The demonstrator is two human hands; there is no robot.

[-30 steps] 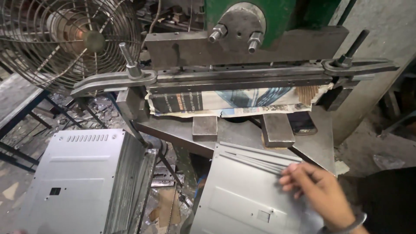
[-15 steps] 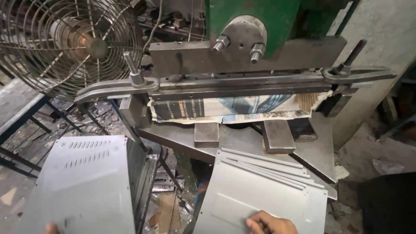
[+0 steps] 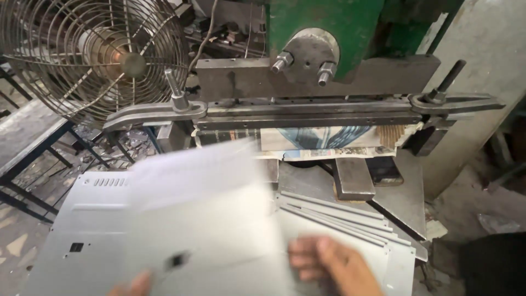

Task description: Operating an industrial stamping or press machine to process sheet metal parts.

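The right hand [image 3: 334,266] lay low in the head view, blurred, its fingers [image 3: 307,255] spread flat on the right edge of a pale metal sheet [image 3: 203,219]; how tightly it gripped could not be told. The left hand [image 3: 134,284] showed only as a thumb or fingertip at the bottom edge, touching the same sheet's lower left part, so its grip could not be told either. The sheet was smeared by motion and sat raised and tilted between the two hands, in front of the press [image 3: 323,71], with a small dark square cut-out near its lower middle. Beneath and to the left of it lay another grey panel [image 3: 82,230] with a row of slots along its top and a small square hole. To the right, under the right hand, was a stack of like sheets [image 3: 350,219] with stepped edges, resting on the press bed [image 3: 405,197]. The press had a green body, a long grey steel bar [image 3: 307,112] across its front, and newspaper [image 3: 329,142] packed below that bar. A steel block [image 3: 353,178] sat on the bed just under the paper. A wire-caged fan [image 3: 93,55] stood at the upper left, well apart from the hands.
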